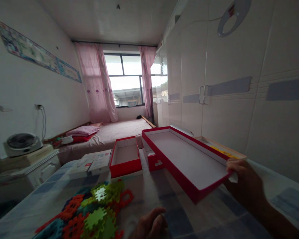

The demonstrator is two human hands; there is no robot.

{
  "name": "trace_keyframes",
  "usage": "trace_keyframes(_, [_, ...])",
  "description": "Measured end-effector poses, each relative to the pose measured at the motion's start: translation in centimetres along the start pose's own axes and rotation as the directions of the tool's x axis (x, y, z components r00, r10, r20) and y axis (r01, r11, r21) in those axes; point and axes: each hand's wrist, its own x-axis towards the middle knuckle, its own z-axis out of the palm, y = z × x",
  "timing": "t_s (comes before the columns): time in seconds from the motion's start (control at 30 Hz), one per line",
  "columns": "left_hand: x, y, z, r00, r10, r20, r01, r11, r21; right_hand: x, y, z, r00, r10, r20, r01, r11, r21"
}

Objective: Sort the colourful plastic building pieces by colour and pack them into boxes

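Observation:
My right hand (244, 177) grips a near corner of a red box lid (186, 156) with a white inside, its fingers closed on the rim. The lid is tilted above the table, open side up, and its far end is over a red box (155, 162) that it partly hides. At the bottom edge my left hand (150, 225) has its fingers curled together, with nothing visible in them. To its left lies a pile of plastic interlocking pieces (94, 212) in green, orange, red and blue.
An open red box (126, 156) and flat white boxes (94, 162) stand on the checked tablecloth (174, 215). Behind the lid is a shallow tray with yellow pieces (221, 152). A bed (119, 129) lies beyond, wardrobes (221, 116) on the right, and a fan (22, 144) on the left cabinet.

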Motion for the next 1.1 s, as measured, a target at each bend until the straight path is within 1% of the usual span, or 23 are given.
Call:
trace_keyframes(0.03, [0.0,0.3,-0.1,1.0,0.019,0.01,-0.019,1.0,0.012,-0.8,0.0,-1.6,1.0,0.018,-0.001,-0.018,1.0,0.0])
trace_keyframes(0.1, [-0.1,1.0,-0.2,0.999,0.04,0.012,-0.04,0.999,0.027,-3.2,0.4,-4.8,0.998,0.068,0.014,-0.068,0.998,0.007])
trace_keyframes(0.17, [-0.4,1.7,-0.2,0.999,0.041,0.012,-0.041,0.998,0.038,-6.5,1.2,-7.8,0.993,0.105,0.06,-0.106,0.994,0.009])
trace_keyframes(0.23, [-0.6,2.4,-0.2,0.999,0.04,0.005,-0.04,0.998,0.053,-9.9,2.4,-10.2,0.984,0.133,0.121,-0.137,0.99,0.02])
trace_keyframes(0.3, [-0.7,2.7,-0.2,0.999,0.038,0.005,-0.038,0.997,0.064,-12.9,3.5,-11.6,0.982,0.103,0.16,-0.104,0.995,0.001])
trace_keyframes(0.33, [-0.7,2.8,-0.1,0.999,0.038,0.008,-0.038,0.997,0.066,-14.1,3.8,-12.0,0.979,0.09,0.183,-0.086,0.996,-0.031])
trace_keyframes(0.4, [-0.7,2.7,-0.1,0.999,0.039,0.014,-0.04,0.997,0.067,-15.7,3.8,-12.1,0.975,0.048,0.217,-0.025,0.994,-0.106])
trace_keyframes(0.43, [-0.7,2.6,-0.1,0.999,0.041,0.015,-0.042,0.997,0.067,-16.1,3.5,-11.9,0.972,0.027,0.235,0.005,0.991,-0.132])
trace_keyframes(0.5, [-0.6,2.4,-0.1,0.999,0.046,0.012,-0.047,0.997,0.067,-16.2,2.4,-11.4,0.956,-0.018,0.293,0.058,0.99,-0.128])
trace_keyframes(0.53, [-0.6,2.2,-0.1,0.999,0.046,0.01,-0.046,0.997,0.065,-16.0,1.7,-11.1,0.938,-0.026,0.346,0.066,0.992,-0.106])
trace_keyframes(0.6, [-0.5,2.0,-0.1,0.999,0.042,0.008,-0.042,0.998,0.056,-15.0,0.5,-10.7,0.886,0.011,0.464,0.021,0.998,-0.063])
trace_keyframes(0.67, [-0.5,1.9,-0.1,0.999,0.041,0.014,-0.041,0.998,0.046,-13.3,-0.1,-10.2,0.835,0.097,0.542,-0.069,0.995,-0.071])
trace_keyframes(0.73, [-0.5,1.8,-0.1,0.999,0.042,0.019,-0.043,0.999,0.032,-10.9,0.3,-9.1,0.809,0.217,0.546,-0.174,0.976,-0.13])
trace_keyframes(0.8, [-0.5,1.8,-0.1,0.999,0.039,0.016,-0.039,0.999,0.018,-8.5,1.5,-7.1,0.781,0.346,0.52,-0.283,0.938,-0.198])
trace_keyframes(0.87, [-0.5,1.8,-0.2,0.999,0.032,0.01,-0.033,0.999,0.02,-6.7,3.3,-4.2,0.745,0.407,0.528,-0.342,0.913,-0.221])
trace_keyframes(0.9, [-0.4,1.8,-0.2,0.999,0.033,0.01,-0.033,0.999,0.029,-6.0,4.4,-2.7,0.718,0.426,0.55,-0.356,0.904,-0.236])
trace_keyframes(0.93, [-0.4,1.7,-0.2,0.999,0.036,0.011,-0.037,0.999,0.039,-5.7,5.4,-1.1,0.681,0.456,0.573,-0.372,0.89,-0.265])
trace_keyframes(1.0, [-0.3,1.6,-0.3,0.999,0.042,0.021,-0.043,0.998,0.051,-5.4,7.2,1.7,0.559,0.517,0.649,-0.399,0.853,-0.335])
trace_keyframes(1.03, [-0.3,1.5,-0.3,0.999,0.043,0.027,-0.044,0.998,0.053,-5.5,7.9,2.8,0.505,0.535,0.677,-0.407,0.84,-0.361])
trace_keyframes(1.07, [-0.3,1.4,-0.4,0.999,0.042,0.031,-0.044,0.998,0.051,-5.6,8.5,3.7,0.466,0.547,0.695,-0.411,0.83,-0.378])
trace_keyframes(1.1, [-0.2,1.4,-0.4,0.999,0.04,0.032,-0.041,0.998,0.049,-5.8,8.9,4.4,0.446,0.555,0.702,-0.413,0.824,-0.388])
